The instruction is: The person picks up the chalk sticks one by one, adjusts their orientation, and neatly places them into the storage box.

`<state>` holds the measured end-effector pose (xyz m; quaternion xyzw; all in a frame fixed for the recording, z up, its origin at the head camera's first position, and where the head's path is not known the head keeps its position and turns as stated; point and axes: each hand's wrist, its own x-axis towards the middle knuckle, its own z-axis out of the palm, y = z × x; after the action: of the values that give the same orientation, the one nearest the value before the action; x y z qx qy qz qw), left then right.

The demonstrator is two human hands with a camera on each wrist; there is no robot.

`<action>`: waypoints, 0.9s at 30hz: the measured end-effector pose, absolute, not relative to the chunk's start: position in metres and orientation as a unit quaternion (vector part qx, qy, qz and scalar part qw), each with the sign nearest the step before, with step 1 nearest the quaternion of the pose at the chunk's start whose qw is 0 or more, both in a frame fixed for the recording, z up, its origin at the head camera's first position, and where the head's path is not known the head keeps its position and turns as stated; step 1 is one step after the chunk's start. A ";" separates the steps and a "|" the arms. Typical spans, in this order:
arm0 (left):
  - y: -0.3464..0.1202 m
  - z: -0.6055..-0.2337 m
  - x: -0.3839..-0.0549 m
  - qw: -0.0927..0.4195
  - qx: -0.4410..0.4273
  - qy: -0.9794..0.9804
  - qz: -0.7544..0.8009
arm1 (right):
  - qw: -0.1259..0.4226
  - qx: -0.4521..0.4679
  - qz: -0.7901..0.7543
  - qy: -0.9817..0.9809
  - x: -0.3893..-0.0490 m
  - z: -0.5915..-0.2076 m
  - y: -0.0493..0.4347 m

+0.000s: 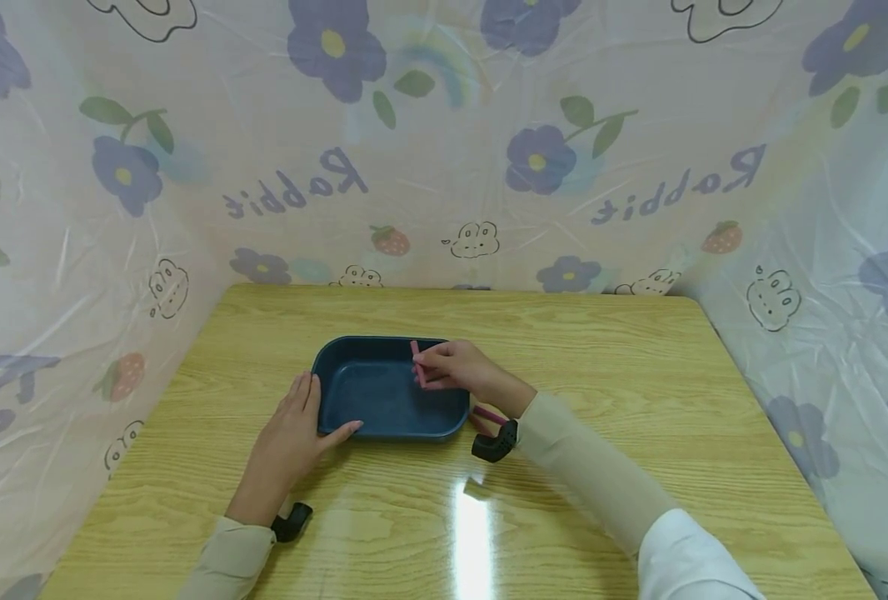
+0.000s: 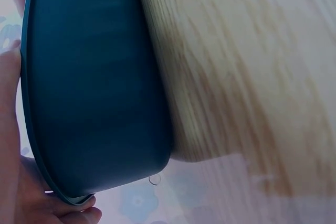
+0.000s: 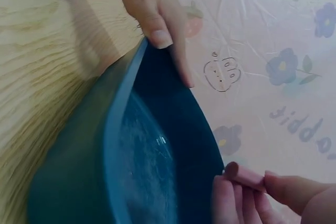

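Note:
A dark blue rectangular basin [image 1: 384,436] with rounded corners sits on the table. My left hand [image 1: 290,429] holds its left end, the fingers along the left rim and the thumb over the front rim. In the left wrist view, fingertips [image 2: 86,214] curl under the basin's lip. My right hand [image 1: 459,367] is over the right part of the basin, pinching a slim pink stick [image 1: 418,367] between thumb and fingers. The right wrist view shows this stick as round, with a darker end. Another pink stick [image 1: 491,414] lies beside the basin's right end, partly hidden by the right wrist.
The wood-grain table [image 1: 609,350] carries the basin near its middle. Around its back and sides hangs a pale curtain [image 1: 444,167] printed with flowers and rabbits. Each wrist wears a black camera [image 1: 495,443]. A bright light reflection [image 1: 472,542] falls on the table in front.

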<state>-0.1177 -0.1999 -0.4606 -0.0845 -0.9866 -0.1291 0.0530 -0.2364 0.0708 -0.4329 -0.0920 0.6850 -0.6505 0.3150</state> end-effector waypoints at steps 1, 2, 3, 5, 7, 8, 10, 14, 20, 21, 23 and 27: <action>-0.200 -0.461 -0.118 0.053 -0.083 -0.987 -0.129 | 0.314 -0.091 -0.648 0.688 -0.237 -0.433 0.068; -0.200 -0.461 -0.118 0.054 -0.082 -0.987 -0.129 | 0.314 -0.093 -0.645 0.691 -0.236 -0.433 0.065; -0.201 -0.461 -0.118 0.054 -0.081 -0.987 -0.128 | 0.314 -0.094 -0.642 0.693 -0.237 -0.433 0.062; -0.201 -0.462 -0.119 0.054 -0.080 -0.987 -0.125 | 0.315 -0.098 -0.639 0.695 -0.237 -0.434 0.058; -0.201 -0.462 -0.119 0.055 -0.078 -0.988 -0.122 | 0.316 -0.104 -0.637 0.696 -0.237 -0.436 0.053; -0.201 -0.462 -0.120 0.054 -0.078 -0.988 -0.121 | 0.316 -0.108 -0.634 0.697 -0.237 -0.437 0.052; -0.200 -0.461 -0.120 0.050 -0.078 -0.988 -0.122 | 0.314 -0.115 -0.629 0.701 -0.236 -0.440 0.048; -0.200 -0.460 -0.119 0.043 -0.074 -0.989 -0.124 | 0.315 -0.120 -0.622 0.707 -0.236 -0.446 0.042; -0.200 -0.460 -0.118 0.046 -0.077 -0.987 -0.132 | 0.325 -0.109 -0.616 0.709 -0.238 -0.454 0.035; -0.200 -0.461 -0.118 0.046 -0.078 -0.987 -0.134 | 0.327 -0.105 -0.615 0.710 -0.238 -0.455 0.034; -0.200 -0.462 -0.119 0.044 -0.078 -0.987 -0.134 | 0.326 -0.100 -0.611 0.715 -0.238 -0.456 0.032; -0.199 -0.461 -0.119 0.039 -0.078 -0.987 -0.133 | 0.318 -0.090 -0.604 0.725 -0.239 -0.457 0.027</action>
<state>-0.1187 -0.1992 -0.4612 -0.0781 -0.9872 -0.1335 0.0395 -0.2386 0.0274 -0.4574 -0.0896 0.7253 -0.6038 0.3182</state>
